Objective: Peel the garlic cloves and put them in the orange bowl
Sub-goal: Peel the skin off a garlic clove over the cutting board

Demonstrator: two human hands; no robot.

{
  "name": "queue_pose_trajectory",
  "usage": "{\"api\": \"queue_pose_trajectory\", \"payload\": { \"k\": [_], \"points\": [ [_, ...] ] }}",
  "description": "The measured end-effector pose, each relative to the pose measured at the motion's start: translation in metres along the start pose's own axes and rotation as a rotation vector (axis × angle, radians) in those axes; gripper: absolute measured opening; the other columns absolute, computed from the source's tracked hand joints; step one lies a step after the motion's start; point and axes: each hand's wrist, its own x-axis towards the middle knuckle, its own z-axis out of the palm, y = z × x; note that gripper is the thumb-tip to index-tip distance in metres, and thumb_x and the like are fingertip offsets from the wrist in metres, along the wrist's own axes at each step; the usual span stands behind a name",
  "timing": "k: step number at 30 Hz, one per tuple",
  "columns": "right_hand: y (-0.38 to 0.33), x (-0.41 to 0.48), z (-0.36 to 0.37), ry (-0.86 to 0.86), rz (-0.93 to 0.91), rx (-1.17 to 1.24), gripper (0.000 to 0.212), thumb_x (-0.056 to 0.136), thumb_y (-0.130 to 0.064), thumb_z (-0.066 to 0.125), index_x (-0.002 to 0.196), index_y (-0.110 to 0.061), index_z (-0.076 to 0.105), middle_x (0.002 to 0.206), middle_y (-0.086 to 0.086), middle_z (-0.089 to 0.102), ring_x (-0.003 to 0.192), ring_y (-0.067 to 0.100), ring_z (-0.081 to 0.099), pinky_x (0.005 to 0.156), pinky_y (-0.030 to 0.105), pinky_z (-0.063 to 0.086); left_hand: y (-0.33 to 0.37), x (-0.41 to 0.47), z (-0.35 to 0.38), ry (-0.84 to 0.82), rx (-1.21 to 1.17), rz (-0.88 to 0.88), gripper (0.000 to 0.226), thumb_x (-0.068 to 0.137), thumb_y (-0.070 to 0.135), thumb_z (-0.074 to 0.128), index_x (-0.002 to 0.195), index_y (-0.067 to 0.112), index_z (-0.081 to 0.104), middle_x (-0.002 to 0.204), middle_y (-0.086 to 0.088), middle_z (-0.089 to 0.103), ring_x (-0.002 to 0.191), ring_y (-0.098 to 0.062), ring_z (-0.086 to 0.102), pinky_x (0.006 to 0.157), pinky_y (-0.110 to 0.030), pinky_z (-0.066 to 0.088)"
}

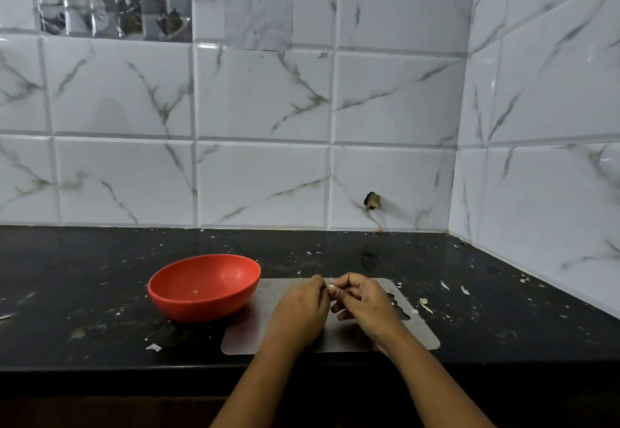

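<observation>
An orange bowl stands on the black counter, left of my hands, with a small pale bit inside it. My left hand and my right hand meet above a grey cutting mat. Both pinch a small garlic clove between their fingertips; only a pale sliver of it shows, with a thin strand of skin sticking up. The rest of the clove is hidden by my fingers.
Bits of garlic skin lie scattered on the black counter, mostly to the right of the mat and near its front left corner. Tiled walls close the back and the right side. The counter's front edge runs just below the mat.
</observation>
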Motion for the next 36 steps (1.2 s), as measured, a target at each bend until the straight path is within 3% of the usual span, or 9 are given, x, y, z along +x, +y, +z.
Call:
{"api": "queue_pose_trajectory", "payload": {
  "k": [5, 13, 17, 21, 24, 29, 33, 36],
  "points": [
    [0.0, 0.0, -0.001, -0.008, -0.001, 0.004, 0.011, 0.092, -0.01, 0.061, 0.093, 0.001, 0.063, 0.075, 0.008, 0.069, 0.063, 0.015, 0.062, 0.058, 0.024, 0.051, 0.0, 0.0, 0.005, 0.001, 0.188, -0.008, 0.027, 0.099, 0.032, 0.034, 0.101, 0.014, 0.053, 0.101, -0.01, 0.064, 0.094, -0.028, 0.058, 0.072, -0.036, 0.039],
    [-0.002, -0.002, 0.002, -0.035, -0.037, -0.171, 0.013, 0.094, -0.012, 0.057, 0.091, -0.002, 0.065, 0.064, 0.001, 0.065, 0.056, 0.01, 0.059, 0.057, 0.022, 0.049, 0.003, -0.001, 0.002, 0.041, 0.237, -0.036, 0.03, 0.097, 0.035, 0.04, 0.09, 0.012, 0.058, 0.096, -0.012, 0.066, 0.093, -0.029, 0.057, 0.07, -0.036, 0.036],
    [-0.004, -0.003, 0.002, -0.039, -0.038, -0.133, 0.012, 0.095, -0.011, 0.056, 0.09, -0.003, 0.065, 0.064, -0.001, 0.065, 0.055, 0.01, 0.057, 0.054, 0.021, 0.047, 0.001, -0.002, -0.001, 0.075, 0.133, 0.0, 0.033, 0.095, 0.036, 0.046, 0.079, 0.011, 0.059, 0.078, -0.009, 0.065, 0.076, -0.025, 0.058, 0.063, -0.034, 0.033],
    [-0.006, -0.004, 0.001, -0.011, -0.038, -0.021, 0.01, 0.095, -0.011, 0.057, 0.088, -0.009, 0.063, 0.068, 0.002, 0.066, 0.057, 0.013, 0.057, 0.053, 0.022, 0.046, 0.002, -0.001, -0.005, 0.049, -0.044, 0.002, 0.032, 0.094, 0.034, 0.049, 0.073, 0.011, 0.056, 0.059, 0.001, 0.052, 0.062, -0.018, 0.051, 0.057, -0.032, 0.031],
    [-0.007, -0.004, 0.0, -0.013, -0.031, 0.056, 0.009, 0.095, -0.015, 0.058, 0.09, -0.012, 0.065, 0.078, 0.007, 0.069, 0.063, 0.016, 0.061, 0.057, 0.025, 0.048, 0.002, 0.0, -0.004, 0.095, -0.107, -0.011, 0.021, 0.093, 0.03, 0.052, 0.083, 0.014, 0.061, 0.066, -0.001, 0.063, 0.062, -0.017, 0.057, 0.061, -0.035, 0.041],
    [-0.01, -0.004, -0.002, 0.023, -0.008, 0.122, 0.008, 0.091, -0.015, 0.063, 0.093, -0.011, 0.069, 0.08, 0.0, 0.072, 0.07, 0.012, 0.065, 0.062, 0.023, 0.051, 0.001, -0.001, -0.008, 0.195, -0.286, 0.017, 0.007, 0.086, 0.015, 0.064, 0.093, 0.019, 0.065, 0.07, 0.014, 0.061, 0.058, -0.005, 0.057, 0.056, -0.022, 0.047],
    [-0.011, -0.005, -0.003, 0.049, 0.02, 0.173, 0.006, 0.087, -0.011, 0.066, 0.09, -0.011, 0.071, 0.078, 0.003, 0.073, 0.069, 0.012, 0.066, 0.064, 0.021, 0.053, 0.004, -0.003, -0.011, 0.219, -0.306, 0.076, 0.008, 0.084, 0.016, 0.069, 0.087, 0.021, 0.064, 0.078, 0.018, 0.062, 0.066, -0.005, 0.06, 0.057, -0.018, 0.047],
    [-0.013, -0.006, -0.004, 0.041, 0.057, 0.205, 0.006, 0.085, -0.009, 0.068, 0.09, -0.01, 0.072, 0.08, 0.008, 0.073, 0.072, 0.014, 0.068, 0.066, 0.021, 0.055, 0.005, -0.003, -0.011, 0.234, -0.312, 0.081, 0.009, 0.082, 0.017, 0.07, 0.082, 0.022, 0.063, 0.077, 0.017, 0.063, 0.065, -0.008, 0.059, 0.058, -0.025, 0.049]
  ]
}}
